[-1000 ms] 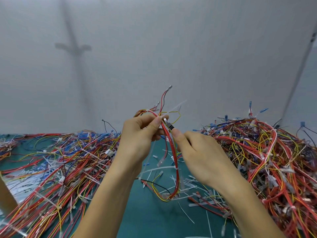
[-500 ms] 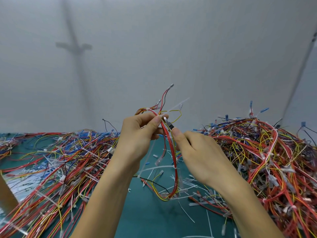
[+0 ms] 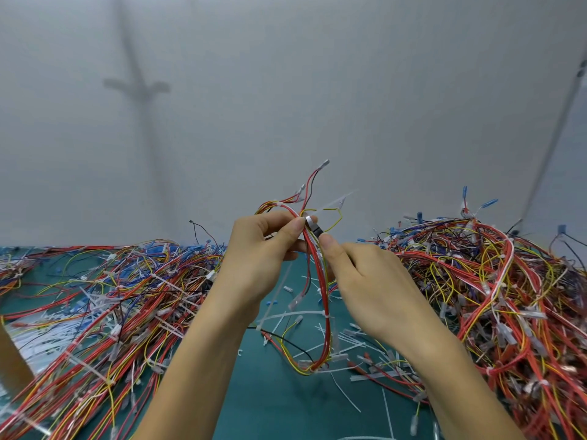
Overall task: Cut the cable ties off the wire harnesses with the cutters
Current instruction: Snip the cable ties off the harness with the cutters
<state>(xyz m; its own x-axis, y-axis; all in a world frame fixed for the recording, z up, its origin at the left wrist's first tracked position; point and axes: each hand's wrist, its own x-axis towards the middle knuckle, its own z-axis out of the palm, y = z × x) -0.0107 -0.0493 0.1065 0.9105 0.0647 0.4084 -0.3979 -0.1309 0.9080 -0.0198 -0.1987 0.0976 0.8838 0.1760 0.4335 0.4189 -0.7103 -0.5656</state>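
Both hands are up over the green counter (image 3: 270, 395). The left hand (image 3: 254, 262), fingers curled, has its grip pinched on the wire harness (image 3: 324, 300) near its top, and the loop hangs down between the forearms. The right hand (image 3: 371, 281) grips the cutters (image 3: 315, 226), tip at the wires just beside the left thumb.

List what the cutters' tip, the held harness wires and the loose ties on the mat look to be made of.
Cutters: metal, likely steel; the tip glints silver, darker behind.
Wire harness: probably plastic-insulated wire; smooth red and yellow jackets, bending in loops.
Cut ties: likely nylon; thin, milky, translucent strips.
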